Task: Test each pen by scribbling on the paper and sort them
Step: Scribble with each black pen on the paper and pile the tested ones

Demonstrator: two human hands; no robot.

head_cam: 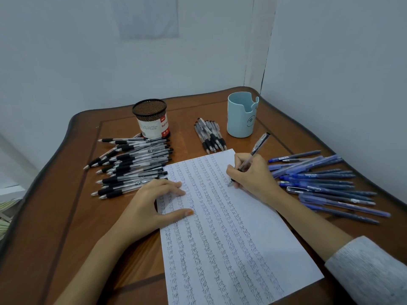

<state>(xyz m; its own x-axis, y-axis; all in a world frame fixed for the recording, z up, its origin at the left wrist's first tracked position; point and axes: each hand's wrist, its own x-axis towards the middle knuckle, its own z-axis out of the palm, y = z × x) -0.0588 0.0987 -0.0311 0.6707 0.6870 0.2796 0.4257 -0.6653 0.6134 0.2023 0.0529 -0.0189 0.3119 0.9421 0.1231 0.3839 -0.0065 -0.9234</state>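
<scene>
The right hand's fingers (233,171) are curled round a clear-barrelled pen (253,153) in a writing grip. Its tip touches the paper (276,235) just below the fingertips, at the head of the rightmost column of writing. The pen's long axis slants from that tip up, away and to the right, over the right hand (253,176).

The left hand (152,208) lies open across from it, its straight fingers (174,186) and thumb pressing the sheet's left edge flat.

The sheet is filled with columns of one repeated word, "test".

Just right of the writing fingers lies a heap of blue pens (326,183), likely the easiest pile to reach. Beyond the left fingers lies a heap of black-grip pens (132,166). Farther off are a small bundle of pens (210,135), a mesh cup (151,118) labelled "Ball P…", and a pale blue cup (240,115) with a drawn smile, all on the tabletop (66,194).
</scene>
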